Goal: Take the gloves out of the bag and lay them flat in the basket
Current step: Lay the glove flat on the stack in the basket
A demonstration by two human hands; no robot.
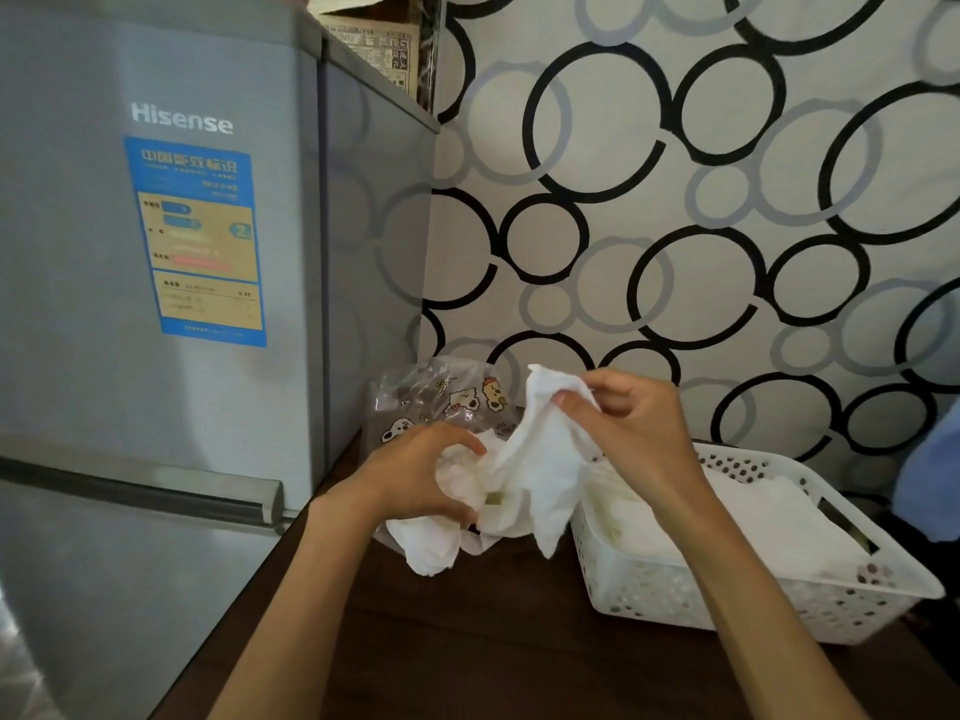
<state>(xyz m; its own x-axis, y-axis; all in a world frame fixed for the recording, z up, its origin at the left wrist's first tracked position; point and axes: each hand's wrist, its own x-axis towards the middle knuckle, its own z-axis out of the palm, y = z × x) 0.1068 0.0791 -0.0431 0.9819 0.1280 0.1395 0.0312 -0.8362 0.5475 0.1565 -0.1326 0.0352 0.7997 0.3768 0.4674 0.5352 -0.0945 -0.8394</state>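
A clear plastic bag (441, 402) printed with cartoon dogs lies on the dark wooden table, against the wall. My left hand (415, 472) grips a bunch of white gloves (431, 543) in front of the bag. My right hand (628, 423) pinches the top of one white glove (540, 470) and holds it up, so it hangs between my hands. At the right stands a white perforated basket (779, 600) with white gloves (753, 517) lying flat inside it.
A grey Hisense fridge (156, 304) stands close on the left, beside the table (467, 641). A wall with black and grey circles runs behind. Something blue (930, 475) shows at the right edge, past the basket.
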